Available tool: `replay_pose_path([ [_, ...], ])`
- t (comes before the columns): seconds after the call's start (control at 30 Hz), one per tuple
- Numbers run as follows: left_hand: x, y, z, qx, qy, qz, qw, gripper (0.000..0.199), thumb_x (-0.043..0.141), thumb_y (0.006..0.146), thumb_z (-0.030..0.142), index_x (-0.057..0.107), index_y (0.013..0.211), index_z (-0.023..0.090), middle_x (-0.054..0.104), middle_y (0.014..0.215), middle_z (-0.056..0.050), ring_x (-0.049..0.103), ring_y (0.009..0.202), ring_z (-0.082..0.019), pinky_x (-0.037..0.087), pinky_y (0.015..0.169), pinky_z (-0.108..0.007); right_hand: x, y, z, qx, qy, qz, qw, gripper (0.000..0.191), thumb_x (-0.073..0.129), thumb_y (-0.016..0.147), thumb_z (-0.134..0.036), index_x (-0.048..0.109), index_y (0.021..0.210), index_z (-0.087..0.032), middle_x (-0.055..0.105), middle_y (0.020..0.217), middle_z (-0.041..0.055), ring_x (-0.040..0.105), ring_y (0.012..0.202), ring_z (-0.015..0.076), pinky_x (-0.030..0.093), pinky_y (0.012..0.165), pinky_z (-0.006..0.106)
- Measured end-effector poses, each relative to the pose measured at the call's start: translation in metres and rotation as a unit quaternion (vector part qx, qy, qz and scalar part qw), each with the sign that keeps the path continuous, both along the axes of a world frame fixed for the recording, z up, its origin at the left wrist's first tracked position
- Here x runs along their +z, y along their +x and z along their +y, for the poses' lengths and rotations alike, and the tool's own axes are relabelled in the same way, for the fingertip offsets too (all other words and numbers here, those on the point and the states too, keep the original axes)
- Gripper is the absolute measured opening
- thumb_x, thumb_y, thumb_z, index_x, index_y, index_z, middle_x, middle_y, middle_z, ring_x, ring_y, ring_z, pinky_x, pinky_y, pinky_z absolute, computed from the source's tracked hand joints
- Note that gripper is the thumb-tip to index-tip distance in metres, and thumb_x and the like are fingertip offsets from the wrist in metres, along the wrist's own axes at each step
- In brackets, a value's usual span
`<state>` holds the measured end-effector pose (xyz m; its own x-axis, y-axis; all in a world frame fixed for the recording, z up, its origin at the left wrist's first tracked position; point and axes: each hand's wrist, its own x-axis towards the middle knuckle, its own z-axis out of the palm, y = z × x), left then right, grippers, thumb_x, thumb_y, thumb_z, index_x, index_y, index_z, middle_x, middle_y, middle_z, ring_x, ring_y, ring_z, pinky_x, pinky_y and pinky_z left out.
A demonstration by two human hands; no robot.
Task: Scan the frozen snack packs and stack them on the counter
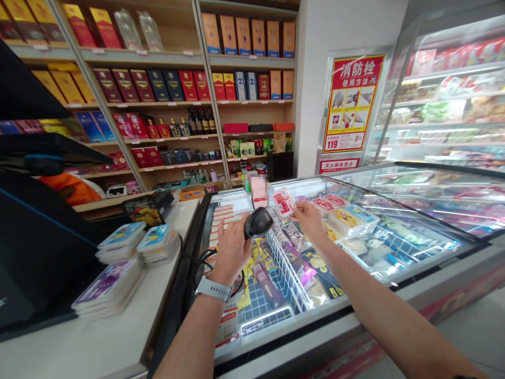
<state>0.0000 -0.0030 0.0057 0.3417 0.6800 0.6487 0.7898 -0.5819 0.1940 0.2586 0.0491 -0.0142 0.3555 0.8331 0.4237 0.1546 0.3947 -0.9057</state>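
My left hand, with a grey watch band on its wrist, is wrapped round a black handheld barcode scanner. The scanner's head points away from me, over the glass top of a chest freezer. To its right, my right hand pinches the edge of a small flat packet with a red and white label. This packet is raised just above the glass, close to the scanner but apart from it. Beside my right hand, red-labelled packets and a stack of yellow and blue packets lie on the freezer.
On the left counter are several stacks of flat packs and a dark monitor. A black cable loops beneath my left wrist. Shelves of boxed bottles stand behind, and a lit display fridge is at right.
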Motion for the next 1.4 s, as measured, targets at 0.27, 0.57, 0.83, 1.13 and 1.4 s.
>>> replay_pose_path([
  [0.27,-0.0016,0.0001,0.0012,0.001,0.001,-0.007,1.0,0.059,0.051,0.081,0.012,0.043,0.14,0.017,0.063,0.134,-0.012,0.056,0.125,-0.028,0.018,0.119,-0.056,-0.0035,0.0013,0.002,-0.014,0.005,-0.011,1.0,0.034,0.068,0.075,-0.049,0.064,0.091,-0.019,0.074,0.085,0.007,0.072,0.068,0.0218,0.064,0.068,0.039],
  [0.57,0.0,0.0008,0.0001,-0.001,0.002,-0.005,1.0,0.06,0.052,0.081,0.013,0.043,0.14,0.017,0.064,0.132,-0.012,0.058,0.124,-0.028,0.02,0.119,-0.056,-0.005,0.0008,0.0035,-0.016,0.006,-0.011,1.0,0.039,0.067,0.075,-0.054,0.064,0.092,-0.019,0.074,0.087,0.0079,0.072,0.071,0.022,0.064,0.071,0.04],
  [0.83,0.0014,0.0001,0.0,-0.006,-0.007,-0.011,1.0,0.059,0.051,0.082,0.013,0.043,0.14,0.018,0.062,0.135,-0.012,0.057,0.124,-0.028,0.018,0.119,-0.057,-0.0009,-0.0019,-0.0005,-0.011,0.0,-0.009,1.0,0.042,0.069,0.073,-0.055,0.063,0.092,-0.019,0.074,0.087,0.0074,0.072,0.071,0.0213,0.064,0.072,0.039],
  [1.13,0.0011,0.0011,-0.0002,-0.002,0.002,0.002,1.0,0.056,0.05,0.084,0.013,0.044,0.139,0.018,0.063,0.135,-0.012,0.057,0.124,-0.028,0.02,0.119,-0.055,-0.0016,-0.0047,-0.0018,-0.017,-0.001,-0.015,1.0,0.042,0.067,0.074,-0.058,0.062,0.091,-0.02,0.074,0.088,0.0066,0.072,0.072,0.0201,0.064,0.072,0.037],
  [1.4,0.0016,0.0015,-0.002,0.003,0.006,0.016,1.0,0.056,0.051,0.082,0.014,0.045,0.138,0.014,0.062,0.135,-0.012,0.055,0.125,-0.029,0.023,0.118,-0.054,-0.0033,-0.0035,-0.0008,-0.007,0.0,-0.027,1.0,0.041,0.066,0.077,-0.055,0.065,0.094,-0.019,0.074,0.087,0.0075,0.072,0.071,0.0204,0.063,0.071,0.037],
])
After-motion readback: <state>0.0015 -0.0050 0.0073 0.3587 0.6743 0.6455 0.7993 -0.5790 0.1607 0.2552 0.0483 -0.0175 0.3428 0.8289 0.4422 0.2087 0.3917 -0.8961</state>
